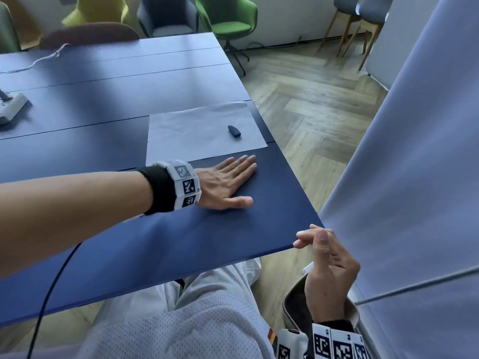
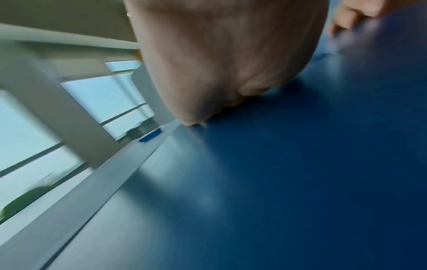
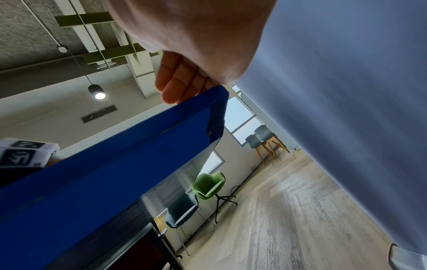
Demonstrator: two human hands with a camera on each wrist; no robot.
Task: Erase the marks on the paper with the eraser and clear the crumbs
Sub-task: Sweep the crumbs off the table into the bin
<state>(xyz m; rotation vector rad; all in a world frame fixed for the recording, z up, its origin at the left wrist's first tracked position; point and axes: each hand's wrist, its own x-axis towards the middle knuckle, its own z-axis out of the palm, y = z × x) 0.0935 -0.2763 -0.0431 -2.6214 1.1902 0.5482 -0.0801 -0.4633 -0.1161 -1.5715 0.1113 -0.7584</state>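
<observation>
A white sheet of paper [image 1: 202,130] lies on the blue table [image 1: 108,104] near its right edge. A small dark eraser [image 1: 234,131] rests on the paper's right part; in the left wrist view the eraser [image 2: 150,137] shows blue on the paper strip [image 2: 129,159]. My left hand [image 1: 228,182] lies flat on the table just in front of the paper, fingers straight, holding nothing. My right hand [image 1: 326,257] hovers at the table's near right corner, palm up, fingers loosely curled and empty. In the right wrist view those fingers [image 3: 180,85] sit at the table corner [image 3: 217,102].
A grey device [image 1: 11,108] and a white cable [image 1: 39,59] lie at the table's far left. A black cable [image 1: 51,286] runs over the near edge. A pale partition [image 1: 414,177] stands close on the right. Chairs, one green [image 1: 230,16], stand beyond the table.
</observation>
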